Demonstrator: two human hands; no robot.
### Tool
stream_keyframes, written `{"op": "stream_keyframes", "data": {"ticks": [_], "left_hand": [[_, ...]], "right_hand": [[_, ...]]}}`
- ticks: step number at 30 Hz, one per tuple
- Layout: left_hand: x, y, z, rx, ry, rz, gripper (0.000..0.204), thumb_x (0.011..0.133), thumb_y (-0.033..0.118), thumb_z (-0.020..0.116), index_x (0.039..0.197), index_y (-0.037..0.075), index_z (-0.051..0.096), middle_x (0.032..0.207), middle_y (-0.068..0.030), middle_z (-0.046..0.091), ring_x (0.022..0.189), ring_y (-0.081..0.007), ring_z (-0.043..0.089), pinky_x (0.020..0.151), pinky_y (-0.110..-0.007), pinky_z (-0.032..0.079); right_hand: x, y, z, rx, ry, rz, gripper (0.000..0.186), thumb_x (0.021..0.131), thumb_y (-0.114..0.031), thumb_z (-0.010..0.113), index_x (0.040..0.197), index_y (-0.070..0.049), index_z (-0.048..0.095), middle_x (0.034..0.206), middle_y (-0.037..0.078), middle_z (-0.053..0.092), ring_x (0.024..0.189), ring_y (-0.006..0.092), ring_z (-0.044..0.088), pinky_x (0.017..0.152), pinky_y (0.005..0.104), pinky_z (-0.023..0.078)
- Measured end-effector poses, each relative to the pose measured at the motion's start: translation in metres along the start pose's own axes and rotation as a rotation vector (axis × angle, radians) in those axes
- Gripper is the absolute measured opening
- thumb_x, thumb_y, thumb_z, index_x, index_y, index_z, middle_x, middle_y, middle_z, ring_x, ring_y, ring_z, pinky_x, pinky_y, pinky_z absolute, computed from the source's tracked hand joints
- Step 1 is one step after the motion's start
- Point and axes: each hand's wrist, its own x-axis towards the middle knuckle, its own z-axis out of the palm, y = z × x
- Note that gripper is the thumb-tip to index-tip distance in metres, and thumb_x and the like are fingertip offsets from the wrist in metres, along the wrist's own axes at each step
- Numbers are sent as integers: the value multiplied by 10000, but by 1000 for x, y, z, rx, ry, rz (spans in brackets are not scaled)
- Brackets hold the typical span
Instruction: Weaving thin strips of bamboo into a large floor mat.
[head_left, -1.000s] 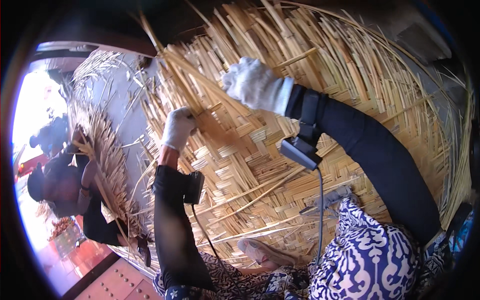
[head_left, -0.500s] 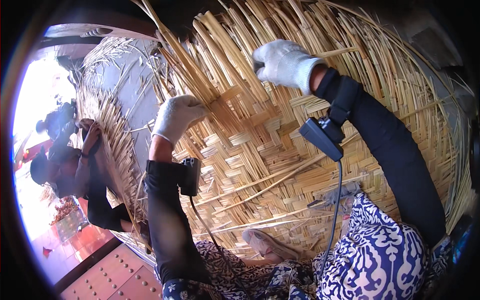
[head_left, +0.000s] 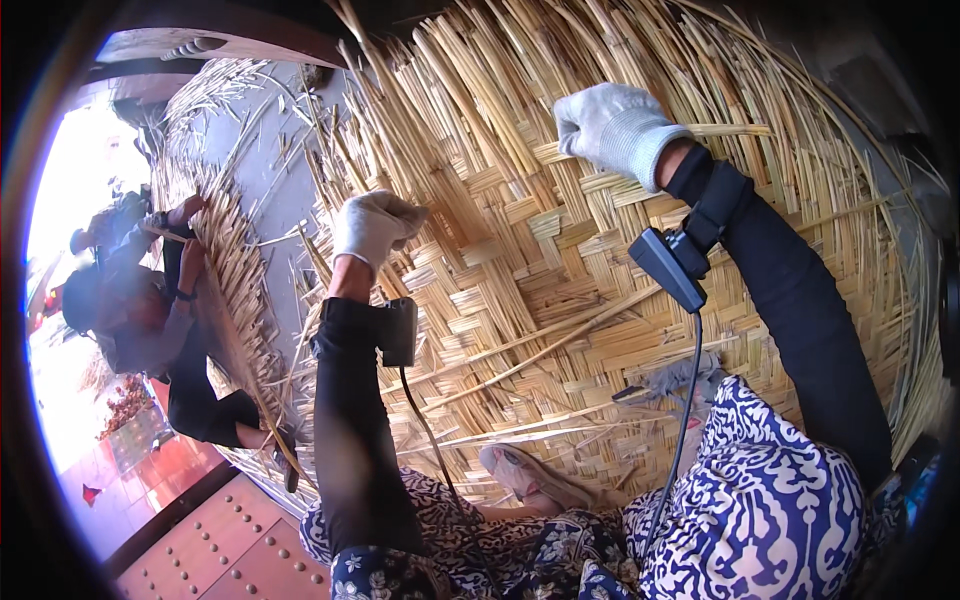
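I sit on a large mat [head_left: 560,330] of flat yellow reed strips, woven in its nearer part with loose strips fanning out at the far edge [head_left: 480,80]. My gloved left hand [head_left: 376,230] is closed in a pinch at the left of the weave, beside the upright strips; what it grips, if anything, is hidden. Farther right, my gloved right hand [head_left: 618,128] is closed over a crosswise reed strip [head_left: 735,130], whose ends show on both sides of the fist. Black sleeves and small strapped-on devices cover both wrists.
At the left another person [head_left: 150,300] bends over a rough reed edge [head_left: 225,270], both hands on it. A pink studded panel [head_left: 220,545] lies at lower left. My sandalled foot [head_left: 530,480] and a grey cloth-like piece [head_left: 680,378] rest on the mat.
My right hand has moved slightly right, its fingers now curled tighter, and the crosswise strip has shifted along. Near my left hand, the raised strips lie lower. The other person's arms have shifted.
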Motion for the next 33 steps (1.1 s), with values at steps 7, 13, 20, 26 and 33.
{"op": "stream_keyframes", "data": {"ticks": [7,13,20,26,33], "left_hand": [[-6,9,20,359,6,-32,162,625,231,733,688,106,651,571,-27,600,490,-139,558,480,-270,451],[17,5,35,-77,309,295,340,719,141,632,1047,95,552,952,-82,614,780,-216,609,693,-286,481],[18,6,44,-492,66,33,220,734,107,658,912,22,560,732,-43,592,580,-98,546,491,-214,447],[11,9,49,-466,176,42,95,735,84,659,778,46,583,684,-8,589,595,-90,563,480,-219,463],[6,25,73,178,690,314,260,690,75,638,940,83,568,843,-97,598,752,-191,584,639,-301,480]], "right_hand": [[-12,8,11,-32,-134,11,95,734,-224,603,741,-128,601,697,58,609,709,214,590,656,349,458],[-19,1,21,-210,62,-79,229,796,-237,556,986,-111,584,985,52,587,853,190,571,788,310,454],[-23,7,25,391,-45,70,296,801,-214,549,1061,-74,550,947,80,603,878,195,579,820,292,451],[-39,23,17,439,-124,21,237,844,-189,473,995,-32,566,887,70,613,718,144,579,677,277,479],[-90,70,16,1413,183,680,282,821,-274,555,976,-40,531,845,66,579,629,102,564,481,205,481]]}}
